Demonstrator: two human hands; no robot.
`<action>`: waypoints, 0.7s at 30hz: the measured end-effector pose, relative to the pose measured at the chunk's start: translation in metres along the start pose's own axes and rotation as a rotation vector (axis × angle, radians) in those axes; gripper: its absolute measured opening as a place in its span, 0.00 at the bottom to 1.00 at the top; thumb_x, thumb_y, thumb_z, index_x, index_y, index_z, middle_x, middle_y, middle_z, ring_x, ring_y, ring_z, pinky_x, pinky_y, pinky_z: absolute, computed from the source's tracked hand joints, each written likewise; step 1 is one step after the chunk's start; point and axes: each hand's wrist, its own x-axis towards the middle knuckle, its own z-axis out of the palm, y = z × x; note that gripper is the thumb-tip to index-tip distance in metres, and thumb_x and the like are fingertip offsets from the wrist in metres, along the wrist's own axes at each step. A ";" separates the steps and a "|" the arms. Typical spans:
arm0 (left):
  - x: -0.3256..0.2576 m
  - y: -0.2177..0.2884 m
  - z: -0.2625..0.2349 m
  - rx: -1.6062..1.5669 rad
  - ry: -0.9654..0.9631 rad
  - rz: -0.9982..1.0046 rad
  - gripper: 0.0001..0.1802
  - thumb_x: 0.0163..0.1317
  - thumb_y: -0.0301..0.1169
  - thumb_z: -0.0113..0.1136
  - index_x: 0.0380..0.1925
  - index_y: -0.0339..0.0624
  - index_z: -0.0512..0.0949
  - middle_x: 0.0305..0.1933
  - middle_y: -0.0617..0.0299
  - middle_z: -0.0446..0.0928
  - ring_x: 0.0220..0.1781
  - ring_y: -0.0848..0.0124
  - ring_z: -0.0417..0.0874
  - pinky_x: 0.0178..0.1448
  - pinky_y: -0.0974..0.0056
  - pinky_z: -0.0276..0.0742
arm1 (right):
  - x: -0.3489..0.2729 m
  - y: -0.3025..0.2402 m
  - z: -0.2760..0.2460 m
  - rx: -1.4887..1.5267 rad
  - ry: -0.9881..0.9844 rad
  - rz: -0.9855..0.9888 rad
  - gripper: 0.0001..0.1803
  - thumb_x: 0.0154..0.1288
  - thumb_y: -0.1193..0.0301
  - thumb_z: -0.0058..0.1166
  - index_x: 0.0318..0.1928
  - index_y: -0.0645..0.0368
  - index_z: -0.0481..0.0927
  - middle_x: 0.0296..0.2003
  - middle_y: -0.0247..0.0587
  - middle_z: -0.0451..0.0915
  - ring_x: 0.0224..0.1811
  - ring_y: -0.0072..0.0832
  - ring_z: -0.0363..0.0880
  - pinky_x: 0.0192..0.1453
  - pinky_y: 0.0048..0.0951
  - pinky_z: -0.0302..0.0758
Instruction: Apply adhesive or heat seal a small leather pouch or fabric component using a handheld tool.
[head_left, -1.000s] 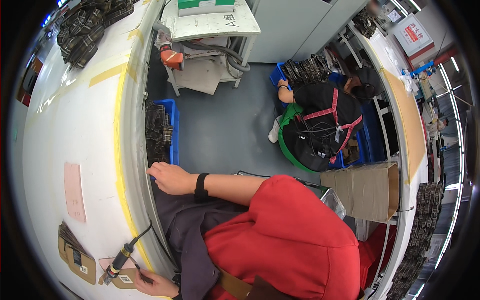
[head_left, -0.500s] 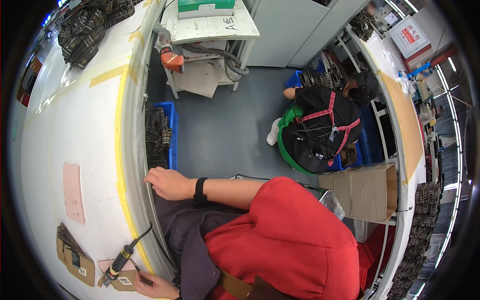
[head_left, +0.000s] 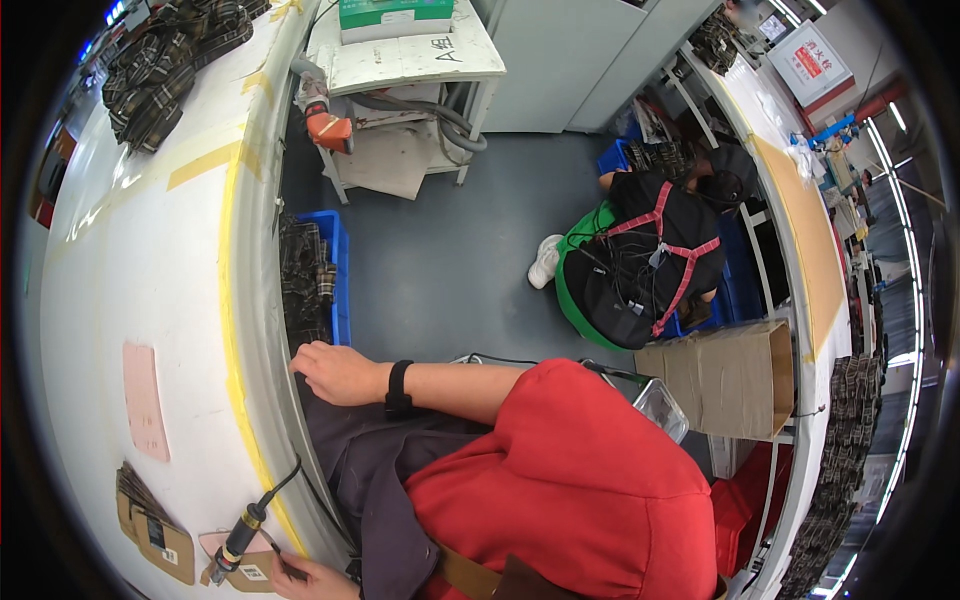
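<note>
My right hand [head_left: 338, 374], with a black band at the wrist, is closed at the edge of the white table [head_left: 190, 260]; anything in its fingers is hidden. At the lower edge my left hand [head_left: 318, 581] pinches a thin dark thing that I cannot make out. Beside it a black corded hand tool [head_left: 240, 540] with a gold-coloured band lies across a pink sheet [head_left: 212, 540] and a brown card piece [head_left: 250, 574] with a white label. Left of the tool are more brown card pieces [head_left: 165, 545], stacked with a dark tag and white label.
A pink rectangle [head_left: 146, 400] and plaid cloth [head_left: 170, 70] lie on the table. Beyond its edge stands a blue crate [head_left: 341, 280] of plaid cloth. A co-worker in black [head_left: 630, 265] bends at the right, near a cardboard box [head_left: 710, 375]. A white stand [head_left: 400, 60] is behind.
The view has shifted slightly. My left hand has moved slightly, and its dark thing shows more clearly between the fingers. My right hand stays at the table edge. The co-worker's body has shifted a little.
</note>
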 end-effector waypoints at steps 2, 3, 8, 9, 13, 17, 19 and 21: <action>0.002 0.004 -0.001 -0.006 0.000 0.002 0.14 0.70 0.40 0.63 0.38 0.38 0.82 0.37 0.49 0.80 0.39 0.49 0.80 0.48 0.50 0.75 | -0.001 0.000 0.000 -0.002 -0.004 0.002 0.14 0.59 0.80 0.54 0.47 0.61 0.73 0.41 0.46 0.73 0.47 0.45 0.74 0.51 0.42 0.75; 0.003 0.005 -0.001 -0.013 0.002 0.004 0.14 0.70 0.40 0.63 0.38 0.38 0.82 0.37 0.49 0.80 0.39 0.49 0.79 0.48 0.50 0.75 | -0.001 0.001 0.001 -0.003 -0.002 0.002 0.14 0.59 0.80 0.54 0.47 0.61 0.73 0.41 0.46 0.73 0.47 0.45 0.74 0.51 0.42 0.75; 0.004 0.005 0.001 0.010 -0.012 0.006 0.14 0.70 0.39 0.63 0.38 0.38 0.82 0.37 0.49 0.79 0.39 0.49 0.79 0.48 0.50 0.75 | -0.003 0.008 0.005 0.019 -0.009 0.033 0.14 0.59 0.79 0.55 0.47 0.60 0.74 0.41 0.45 0.74 0.48 0.45 0.75 0.52 0.42 0.75; 0.004 0.003 0.001 0.013 -0.008 0.013 0.14 0.70 0.39 0.63 0.38 0.38 0.82 0.37 0.48 0.79 0.39 0.48 0.79 0.48 0.50 0.75 | -0.003 0.007 0.005 0.018 -0.008 0.033 0.14 0.59 0.79 0.55 0.47 0.60 0.74 0.41 0.45 0.74 0.48 0.45 0.75 0.52 0.42 0.75; 0.004 0.001 -0.002 0.017 -0.029 0.001 0.13 0.70 0.39 0.63 0.39 0.38 0.81 0.37 0.48 0.79 0.39 0.48 0.79 0.49 0.50 0.75 | -0.004 0.007 0.004 0.000 0.008 0.020 0.14 0.59 0.79 0.54 0.47 0.59 0.75 0.41 0.45 0.74 0.48 0.45 0.75 0.52 0.43 0.75; 0.006 0.005 -0.002 0.012 -0.026 -0.002 0.13 0.70 0.39 0.63 0.39 0.38 0.81 0.38 0.48 0.79 0.40 0.48 0.79 0.49 0.50 0.75 | -0.003 0.009 0.003 -0.002 0.016 0.017 0.14 0.59 0.79 0.54 0.47 0.59 0.75 0.41 0.45 0.74 0.48 0.45 0.75 0.52 0.43 0.76; 0.006 0.007 -0.002 -0.006 -0.029 -0.013 0.13 0.70 0.38 0.63 0.39 0.38 0.81 0.38 0.48 0.79 0.40 0.48 0.79 0.49 0.50 0.75 | -0.004 0.010 0.002 0.001 0.009 0.033 0.14 0.59 0.79 0.54 0.47 0.60 0.76 0.41 0.46 0.74 0.48 0.46 0.75 0.52 0.43 0.76; 0.005 0.007 -0.002 -0.004 -0.037 -0.040 0.12 0.70 0.38 0.63 0.39 0.39 0.81 0.38 0.48 0.79 0.40 0.48 0.79 0.50 0.50 0.75 | -0.007 0.015 -0.001 0.003 0.002 0.047 0.14 0.59 0.79 0.54 0.47 0.60 0.76 0.42 0.46 0.75 0.49 0.46 0.75 0.52 0.42 0.76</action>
